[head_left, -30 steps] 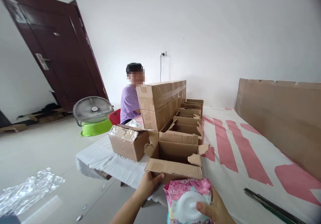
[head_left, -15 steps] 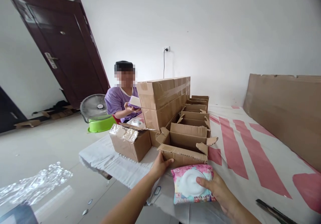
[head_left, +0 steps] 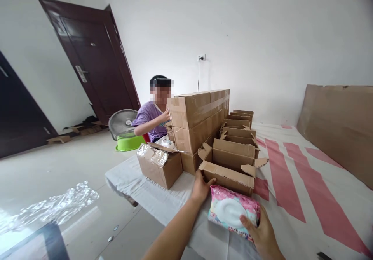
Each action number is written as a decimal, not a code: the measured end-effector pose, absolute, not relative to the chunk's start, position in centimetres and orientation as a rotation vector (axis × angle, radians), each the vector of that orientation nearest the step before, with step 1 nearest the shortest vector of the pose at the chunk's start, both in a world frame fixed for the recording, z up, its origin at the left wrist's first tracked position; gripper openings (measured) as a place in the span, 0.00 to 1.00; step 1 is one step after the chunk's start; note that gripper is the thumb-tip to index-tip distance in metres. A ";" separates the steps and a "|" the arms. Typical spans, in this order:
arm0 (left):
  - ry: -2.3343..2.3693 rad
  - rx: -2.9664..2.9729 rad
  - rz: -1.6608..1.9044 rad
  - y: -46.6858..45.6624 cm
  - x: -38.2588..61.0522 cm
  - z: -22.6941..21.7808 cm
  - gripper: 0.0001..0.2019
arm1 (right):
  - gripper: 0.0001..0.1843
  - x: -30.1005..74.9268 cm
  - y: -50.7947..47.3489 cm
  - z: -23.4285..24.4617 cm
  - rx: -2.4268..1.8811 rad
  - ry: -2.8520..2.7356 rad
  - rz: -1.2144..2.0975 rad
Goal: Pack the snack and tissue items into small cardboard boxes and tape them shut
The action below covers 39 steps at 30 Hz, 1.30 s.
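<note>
My right hand (head_left: 264,234) grips a pink flowered wipes pack (head_left: 231,212) with a round white lid, holding it low in front of the nearest open cardboard box (head_left: 230,172). My left hand (head_left: 201,186) rests on the near left corner of that box, fingers curled on its front wall. The box's flaps stand open; its inside is hidden from here.
Several more open boxes (head_left: 237,133) line up behind it, beside stacked sealed cartons (head_left: 198,114) and a taped box (head_left: 159,164). Another person (head_left: 151,116) in a purple shirt sits behind the cartons. A cardboard sheet (head_left: 338,124) leans at right. Fan (head_left: 122,122), green basin (head_left: 129,142), plastic wrap (head_left: 55,209) lie on the floor.
The view has swung right and back. My right hand lowered the wipes pack and tilted it flat. My left hand stayed on the box's corner. The other person leaned toward the cartons.
</note>
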<state>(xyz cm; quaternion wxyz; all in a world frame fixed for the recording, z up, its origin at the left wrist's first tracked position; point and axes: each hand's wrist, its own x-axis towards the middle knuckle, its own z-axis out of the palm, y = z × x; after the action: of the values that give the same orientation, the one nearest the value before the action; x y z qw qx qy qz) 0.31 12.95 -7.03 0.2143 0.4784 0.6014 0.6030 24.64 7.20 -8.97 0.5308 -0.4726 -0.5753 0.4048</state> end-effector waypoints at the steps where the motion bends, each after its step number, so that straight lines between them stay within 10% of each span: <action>1: 1.721 1.316 1.697 12.5 0.5 -7.1 0.23 | 0.30 24.6 7.1 -8.9 -1.112 -1.381 0.974; 7: 1.750 1.459 1.725 7.7 1.9 -6.1 0.12 | 0.31 24.4 7.3 -8.5 -1.112 -1.336 1.066; 14: 1.335 2.003 1.089 4.7 2.9 -4.8 0.51 | 0.35 24.5 6.9 -8.6 -1.014 -1.431 1.088; 21: 1.381 2.094 1.126 7.6 0.5 -4.2 0.38 | 0.41 24.1 7.1 -9.7 -1.101 -1.621 0.842; 39: 1.526 1.969 1.201 16.4 -2.0 -4.9 0.41 | 0.19 23.8 7.5 -12.6 -1.152 -1.867 0.527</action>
<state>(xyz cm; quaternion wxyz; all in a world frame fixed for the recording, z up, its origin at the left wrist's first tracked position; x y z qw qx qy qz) -1.97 16.39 -4.92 0.1869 0.6994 0.5420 0.4268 23.78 7.48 -12.62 0.4283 -0.4615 -0.7477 0.2111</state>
